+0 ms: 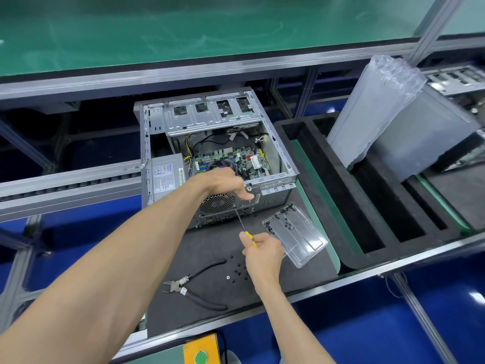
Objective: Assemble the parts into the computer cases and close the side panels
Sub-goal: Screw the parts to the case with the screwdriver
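Right hand [262,252] grips screwdriver [242,224] — left hand [228,183] pinches near its tip at case [223,153] rear; tilted shaft may slip, dropping the screw.

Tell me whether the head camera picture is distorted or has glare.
Head view: wide-angle bending curves the rail and bench edges; soft glare streaks the green mat and the plastic tray; the computer case and both hands look sharp.
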